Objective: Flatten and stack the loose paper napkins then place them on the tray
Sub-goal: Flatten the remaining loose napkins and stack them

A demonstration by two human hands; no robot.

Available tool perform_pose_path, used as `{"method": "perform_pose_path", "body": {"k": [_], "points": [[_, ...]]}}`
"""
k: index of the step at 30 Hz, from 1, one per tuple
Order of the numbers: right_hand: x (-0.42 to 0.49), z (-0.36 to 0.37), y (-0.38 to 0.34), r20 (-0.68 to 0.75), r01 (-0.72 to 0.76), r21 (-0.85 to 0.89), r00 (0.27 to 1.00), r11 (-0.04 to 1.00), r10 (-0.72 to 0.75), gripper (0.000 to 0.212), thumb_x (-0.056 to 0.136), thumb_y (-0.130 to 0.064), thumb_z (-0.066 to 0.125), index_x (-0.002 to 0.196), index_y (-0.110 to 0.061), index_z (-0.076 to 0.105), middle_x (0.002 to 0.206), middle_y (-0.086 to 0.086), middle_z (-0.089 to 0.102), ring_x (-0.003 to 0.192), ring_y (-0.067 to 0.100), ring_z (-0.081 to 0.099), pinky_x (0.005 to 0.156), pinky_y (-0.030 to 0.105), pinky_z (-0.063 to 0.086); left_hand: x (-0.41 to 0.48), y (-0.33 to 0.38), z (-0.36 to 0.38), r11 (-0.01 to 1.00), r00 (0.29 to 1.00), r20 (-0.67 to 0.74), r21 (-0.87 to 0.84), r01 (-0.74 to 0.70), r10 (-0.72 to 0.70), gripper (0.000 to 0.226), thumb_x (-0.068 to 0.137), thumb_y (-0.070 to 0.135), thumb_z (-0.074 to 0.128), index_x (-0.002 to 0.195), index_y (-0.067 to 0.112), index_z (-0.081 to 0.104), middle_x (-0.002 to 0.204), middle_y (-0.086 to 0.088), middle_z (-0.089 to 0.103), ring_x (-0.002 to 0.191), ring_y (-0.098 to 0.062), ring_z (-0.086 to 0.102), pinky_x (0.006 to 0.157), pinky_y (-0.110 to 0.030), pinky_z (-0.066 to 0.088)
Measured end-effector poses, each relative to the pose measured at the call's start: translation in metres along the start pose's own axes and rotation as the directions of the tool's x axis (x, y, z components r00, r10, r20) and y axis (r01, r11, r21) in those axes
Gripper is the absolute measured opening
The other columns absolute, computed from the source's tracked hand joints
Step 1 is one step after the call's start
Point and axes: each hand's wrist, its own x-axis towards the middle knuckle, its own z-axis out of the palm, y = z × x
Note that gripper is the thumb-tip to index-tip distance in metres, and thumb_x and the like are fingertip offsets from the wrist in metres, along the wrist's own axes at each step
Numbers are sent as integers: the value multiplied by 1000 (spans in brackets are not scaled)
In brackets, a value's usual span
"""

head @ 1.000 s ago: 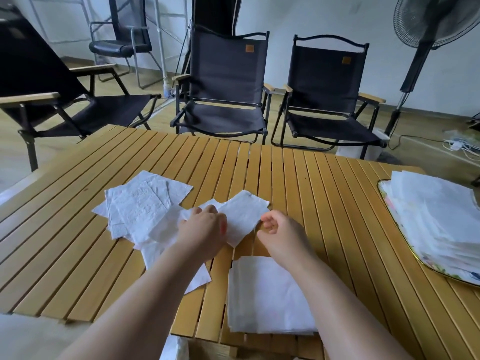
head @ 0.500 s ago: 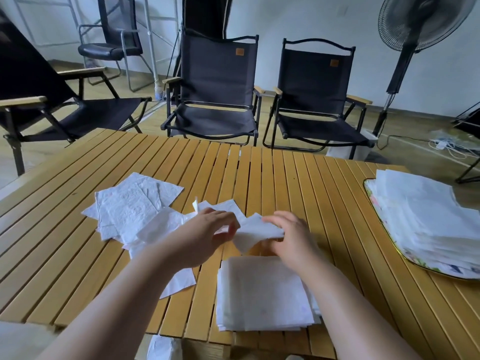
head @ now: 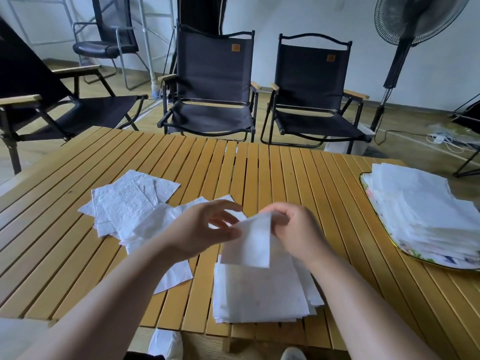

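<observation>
The right hand (head: 296, 232) had its fingers (head: 279, 216) curled, pinching the top edge of one white napkin (head: 249, 242), which hung tilted in the air between the two hands. The left hand (head: 200, 229) was just to the left of that sheet, fingers loosely spread and blurred, thumb at the napkin's left edge; whether it actually gripped the paper could not be told.

Directly beneath the fingers lay one flattened stack (head: 259, 294) of napkins, roughly squared, near the table's front edge. Behind and to the left of the left hand sat the loose napkins (head: 124, 203), an overlapping, crumpled scatter too tangled to count, one sheet trailing under the left forearm. Nothing lay between the hands and the stack below.

Well to the right of the right hand, one tray (head: 374, 196) with a patterned rim carried a thick pile of stacked napkins (head: 420, 211) that covered most of it.

All of this rested on a slatted wooden table (head: 311, 178). Beyond its far edge stood three black folding chairs (head: 213, 74), one office chair (head: 104, 48) further back on the left, and one standing fan (head: 415, 19) at the far right.
</observation>
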Motion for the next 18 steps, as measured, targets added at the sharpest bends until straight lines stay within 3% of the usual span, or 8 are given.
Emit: {"method": "perform_pose_path", "body": {"k": [2,5,6,8,10,13,15,18], "points": [[-2,-8,2,-22,-22,52,999,998,23,15,90,-19,65,82,-26,74,75,-4,72,68,18,63,57,26,45,-5,2,1,1000,992,124,-23,18,-15,76,61,59,85,128,56,48,123,26,61,118,2,57,102,-29,49],[-6,-17,2,-21,-8,26,1000,1000,8,16,88,-33,71,78,-20,70,72,5,68,64,16,53,56,29,39,-16,13,9,999,957,289,-18,44,-37,95,64,42,90,125,70,22,123,50,42,119,26,39,98,-4,35],[-8,-19,0,-10,4,0,1000,1000,-4,21,88,-35,73,74,-21,69,68,3,66,64,14,52,56,28,40,-17,17,12,999,961,276,39,11,-21,100,66,40,89,127,71,15,123,51,38,118,28,36,97,-3,32],[-12,-22,-4,-7,19,-41,1000,999,-20,25,88,-36,75,70,-21,66,61,-5,61,61,11,50,53,24,39,-16,27,18,985,985,169,164,-53,25,103,72,39,86,139,65,12,129,32,43,124,9,43,97,-11,36],[-15,-27,-8,-8,28,-47,1000,999,-29,25,88,-36,76,71,-20,67,61,-4,60,59,10,48,52,22,37,-15,36,22,969,997,35,236,-79,72,85,82,30,80,146,49,26,115,16,57,107,-7,59,78,-9,43],[-20,-35,-10,23,14,59,1000,998,-15,13,85,-29,79,79,-20,71,74,1,70,66,16,60,58,29,44,-13,40,25,986,991,-118,161,-50,70,20,93,18,65,102,35,62,74,18,63,66,0,57,55,-11,41],[-24,-43,-9,31,-27,160,999,987,22,9,83,-26,81,87,-20,74,84,3,75,77,25,70,64,32,50,-14,39,23,1000,991,-136,18,12,-9,17,94,15,64,81,25,67,66,17,63,62,-4,53,60,-19,43],[-27,-52,-2,58,-132,345,991,929,120,15,85,-21,79,96,-12,75,93,10,77,86,32,72,74,37,54,-22,39,17,967,984,-53,-205,153,-167,12,93,16,65,84,10,72,69,1,67,63,-13,55,64,-30,44]]}}
